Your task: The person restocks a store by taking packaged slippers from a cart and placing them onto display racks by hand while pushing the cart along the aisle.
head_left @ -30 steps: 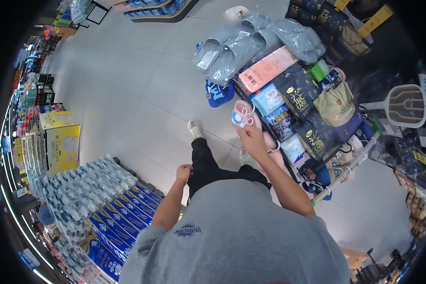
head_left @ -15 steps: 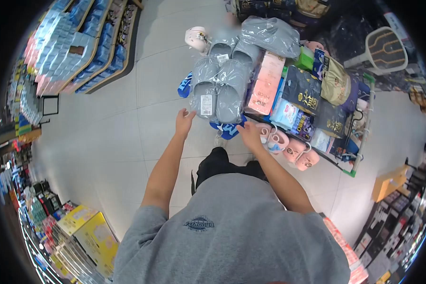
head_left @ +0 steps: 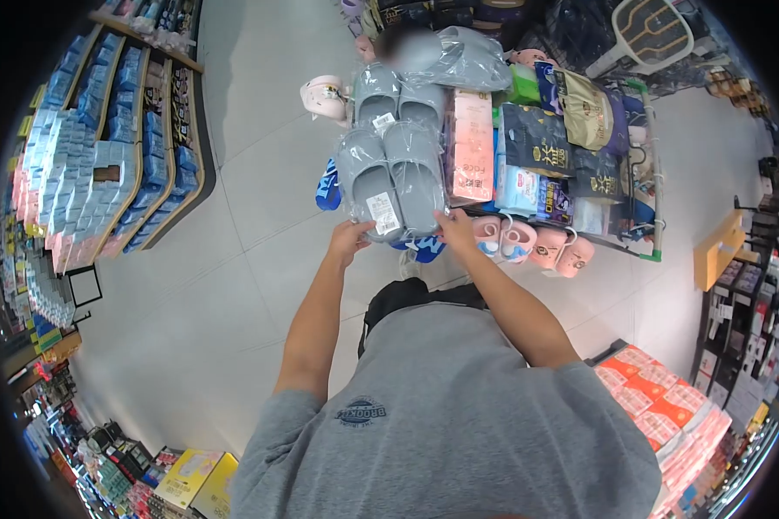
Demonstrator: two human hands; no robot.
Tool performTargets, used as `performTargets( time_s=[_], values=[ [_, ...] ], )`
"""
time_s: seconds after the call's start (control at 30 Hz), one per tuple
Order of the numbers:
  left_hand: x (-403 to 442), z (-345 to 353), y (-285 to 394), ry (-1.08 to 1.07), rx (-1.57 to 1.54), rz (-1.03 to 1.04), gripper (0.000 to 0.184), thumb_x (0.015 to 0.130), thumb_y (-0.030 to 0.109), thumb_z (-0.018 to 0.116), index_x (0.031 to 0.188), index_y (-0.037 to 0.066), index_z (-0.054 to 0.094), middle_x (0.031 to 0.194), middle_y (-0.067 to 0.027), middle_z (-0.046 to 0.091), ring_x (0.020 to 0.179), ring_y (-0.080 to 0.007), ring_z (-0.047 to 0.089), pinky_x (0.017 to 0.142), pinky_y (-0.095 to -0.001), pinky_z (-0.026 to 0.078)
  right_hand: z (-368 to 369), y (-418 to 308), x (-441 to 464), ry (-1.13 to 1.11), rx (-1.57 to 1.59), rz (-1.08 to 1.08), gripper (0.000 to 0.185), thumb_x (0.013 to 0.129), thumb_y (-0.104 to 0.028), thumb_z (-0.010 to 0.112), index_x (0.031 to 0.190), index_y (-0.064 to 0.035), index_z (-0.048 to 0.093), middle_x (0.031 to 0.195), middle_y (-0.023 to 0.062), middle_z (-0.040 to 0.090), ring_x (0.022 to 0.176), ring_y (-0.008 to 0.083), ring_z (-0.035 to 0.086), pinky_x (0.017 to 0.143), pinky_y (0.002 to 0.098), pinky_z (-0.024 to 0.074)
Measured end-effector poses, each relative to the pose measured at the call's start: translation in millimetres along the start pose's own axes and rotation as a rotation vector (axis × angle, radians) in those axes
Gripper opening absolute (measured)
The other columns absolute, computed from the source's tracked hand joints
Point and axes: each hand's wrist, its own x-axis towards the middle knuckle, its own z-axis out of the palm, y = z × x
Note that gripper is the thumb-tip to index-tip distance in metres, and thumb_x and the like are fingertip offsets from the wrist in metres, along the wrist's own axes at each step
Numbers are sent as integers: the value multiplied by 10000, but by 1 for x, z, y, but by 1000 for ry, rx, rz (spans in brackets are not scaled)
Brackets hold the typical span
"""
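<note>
A pair of grey slippers (head_left: 411, 177) in clear plastic, with a white label, lies at the near end of the loaded display. My left hand (head_left: 350, 241) is closed on the near left corner of its bag, beside the label. At the near right corner, the fingers of my right hand (head_left: 457, 232) pinch the same bag. Just behind lies another bagged grey pair (head_left: 421, 104), partly overlapped by the first. A pink box (head_left: 472, 147) stands to the right of the slippers. Pink slippers (head_left: 518, 239) hang along the near side, close to my right hand.
Dark packets (head_left: 537, 138) and a beige bag (head_left: 587, 108) fill the display's right part, edged by a green-cornered frame (head_left: 656, 208). Blue slippers (head_left: 328, 186) hang at left. A shelf of blue packs (head_left: 104, 164) stands far left. Orange-and-white packs (head_left: 653, 389) are stacked at right behind me.
My hands, apart from the bagged grey slippers before, have moved in and closed on its near corners. The slippers have shifted slightly toward me, and the view has turned.
</note>
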Motion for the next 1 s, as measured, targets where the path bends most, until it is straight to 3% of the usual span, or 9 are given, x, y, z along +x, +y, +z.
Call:
performTargets(
  time_s=[0.17, 0.33, 0.43, 0.6, 0.7, 0.83, 1.0],
  values=[
    [-36, -11, 16, -236, -207, 154, 419, 778, 75, 649, 1167, 15, 505, 1064, -82, 613, 964, -199, 594, 828, -339, 454, -11, -28, -37, -106, 156, 57, 351, 782, -265, 723, 902, -1, 525, 715, 67, 590, 576, 119, 590, 499, 252, 502],
    [-82, 29, 39, -428, -238, 280, 511, 753, -28, 629, 1226, 6, 439, 1136, -90, 583, 1027, -208, 582, 886, -348, 450, -71, -73, -88, -144, 177, -147, 343, 752, -209, 755, 905, -28, 506, 734, 36, 571, 657, 87, 582, 563, 231, 503],
    [-77, 61, 53, -497, -188, 316, 543, 723, -105, 615, 1226, -3, 438, 1144, -109, 579, 1045, -209, 578, 914, -343, 446, -112, -85, -107, -42, 223, -203, 334, 739, -165, 759, 911, -22, 512, 735, 31, 568, 649, 83, 570, 553, 226, 484],
    [-89, 158, 97, -739, 8, 360, 531, 710, -125, 623, 1205, -25, 460, 1126, -126, 591, 1026, -216, 589, 904, -325, 458, -178, -92, -147, 200, 266, -295, 422, 767, -218, 734, 1059, 10, 530, 763, 38, 583, 662, 89, 560, 569, 238, 478],
    [-97, 217, 103, -843, 80, 344, 542, 703, -112, 635, 1211, -37, 460, 1113, -125, 597, 1020, -218, 593, 894, -324, 465, -218, -78, -166, 340, 254, -248, 381, 820, -289, 686, 1055, -16, 563, 898, 49, 632, 706, 101, 595, 642, 243, 498],
    [-124, 288, 98, -934, 183, 349, 562, 695, -86, 653, 1220, -40, 456, 1107, -125, 603, 999, -214, 601, 890, -326, 467, -275, -72, -204, 415, 424, -276, 365, 793, -267, 722, 1008, 2, 601, 828, 52, 628, 694, 92, 576, 596, 233, 452],
    [-165, 380, 78, -987, 271, 305, 550, 689, -71, 664, 1207, -37, 482, 1099, -113, 612, 1007, -203, 596, 907, -321, 452, -364, -46, -231, 453, 528, -396, 303, 786, -220, 728, 965, -8, 605, 811, 22, 630, 699, 72, 568, 625, 218, 431]
  ],
)
